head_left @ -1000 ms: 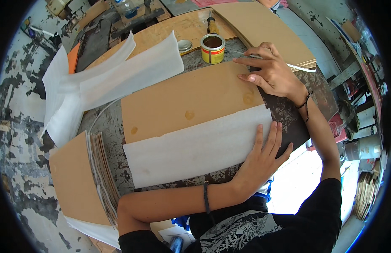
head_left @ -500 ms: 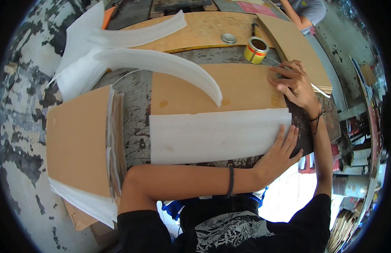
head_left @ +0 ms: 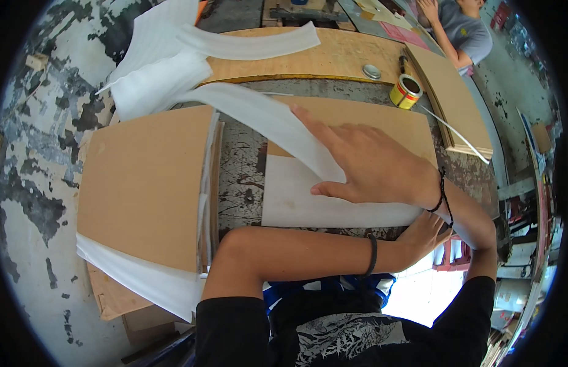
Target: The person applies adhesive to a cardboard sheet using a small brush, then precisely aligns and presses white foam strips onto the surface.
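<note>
A brown board [head_left: 382, 110] lies on the worn table, its near part covered by a flat white foam sheet [head_left: 321, 210]. My right hand [head_left: 376, 162] is over them with thumb and index finger spread apart. It reaches the near end of a curling white foam strip [head_left: 253, 116], which runs from the far left and passes partly under the hand. I cannot see any grip on the strip. My left hand [head_left: 423, 235] rests at the sheet's near right corner, fingers extended and partly hidden behind my right wrist.
A stack of brown boards [head_left: 143, 183] with foam beneath stands at left. Loose foam [head_left: 155, 79] lies behind it. At the far right are an open yellow tin [head_left: 406, 93], its lid [head_left: 371, 72] and more boards [head_left: 452, 85]. A person [head_left: 464, 37] is beyond.
My right hand has swung left from the board's right edge to the curling strip's end. My left hand stays near the sheet's right corner. The view has shifted, moving the scene rightward.
</note>
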The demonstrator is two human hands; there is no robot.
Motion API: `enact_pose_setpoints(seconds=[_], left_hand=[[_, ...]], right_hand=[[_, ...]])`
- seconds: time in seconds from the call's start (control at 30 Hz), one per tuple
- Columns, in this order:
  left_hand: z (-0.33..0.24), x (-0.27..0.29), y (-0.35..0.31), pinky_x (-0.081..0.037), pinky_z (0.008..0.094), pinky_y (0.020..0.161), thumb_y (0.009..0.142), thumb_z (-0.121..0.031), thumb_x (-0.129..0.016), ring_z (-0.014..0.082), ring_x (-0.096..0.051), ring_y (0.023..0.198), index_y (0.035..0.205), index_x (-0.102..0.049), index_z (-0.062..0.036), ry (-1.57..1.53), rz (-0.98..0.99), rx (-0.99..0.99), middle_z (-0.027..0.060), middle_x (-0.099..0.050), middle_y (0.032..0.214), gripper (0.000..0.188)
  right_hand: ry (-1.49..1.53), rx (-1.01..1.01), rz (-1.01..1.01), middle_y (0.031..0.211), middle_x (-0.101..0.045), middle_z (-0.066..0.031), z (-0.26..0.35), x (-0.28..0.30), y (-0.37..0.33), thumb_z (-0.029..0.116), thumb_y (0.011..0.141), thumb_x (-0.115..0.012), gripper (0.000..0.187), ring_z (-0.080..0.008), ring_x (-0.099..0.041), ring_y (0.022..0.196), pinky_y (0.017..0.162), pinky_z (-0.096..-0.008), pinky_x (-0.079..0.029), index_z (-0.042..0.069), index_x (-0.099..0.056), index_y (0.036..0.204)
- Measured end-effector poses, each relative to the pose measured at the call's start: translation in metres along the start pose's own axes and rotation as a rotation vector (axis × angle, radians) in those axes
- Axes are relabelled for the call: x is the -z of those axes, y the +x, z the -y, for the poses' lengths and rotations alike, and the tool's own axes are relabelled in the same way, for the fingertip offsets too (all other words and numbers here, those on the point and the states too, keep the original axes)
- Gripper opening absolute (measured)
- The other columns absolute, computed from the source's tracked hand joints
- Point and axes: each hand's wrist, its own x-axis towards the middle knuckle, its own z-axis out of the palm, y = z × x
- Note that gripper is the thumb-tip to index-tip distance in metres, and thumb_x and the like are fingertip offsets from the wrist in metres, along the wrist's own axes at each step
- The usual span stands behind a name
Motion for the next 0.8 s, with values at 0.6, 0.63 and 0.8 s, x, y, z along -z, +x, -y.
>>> enact_pose_setpoints(seconds=[0.6,0.63,0.8], left_hand=[[0.014,0.017,0.004,-0.019,0.0775,0.118,0.098,-0.044,-0.061,0.0513,-0.026,0.153,0.16,-0.041,-0.0189,-0.108,0.04,-0.032,0.0325,-0.029,0.164,0.069],[0.012,0.022,0.005,-0.02,0.0774,0.117,0.097,-0.047,-0.063,0.0515,-0.027,0.153,0.159,-0.043,-0.0164,-0.254,0.048,-0.008,0.0326,-0.03,0.164,0.072],[0.046,0.046,0.021,-0.029,0.0658,0.12,0.095,-0.041,-0.068,0.0433,-0.04,0.148,0.142,-0.06,-0.0038,-0.344,0.015,-0.003,0.0252,-0.045,0.156,0.06]], right_hand=[[0.45,-0.266,-0.621,0.124,-0.071,-0.0113,-0.21,0.026,-0.141,0.014,0.097,-0.074,0.067,-0.0116,-0.066,0.104,0.09,-0.0269,-0.05,0.005,-0.044,0.156],[0.494,-0.324,-0.558,0.132,-0.067,-0.0113,-0.209,0.025,-0.144,0.016,0.097,-0.075,0.065,-0.0124,-0.066,0.106,0.089,-0.0274,-0.051,0.005,-0.046,0.155],[0.47,-0.007,-0.767,0.122,-0.072,-0.0096,-0.222,0.01,-0.122,0.026,0.098,-0.075,0.061,-0.0169,-0.068,0.1,0.086,-0.0322,-0.055,0.007,-0.05,0.15]])
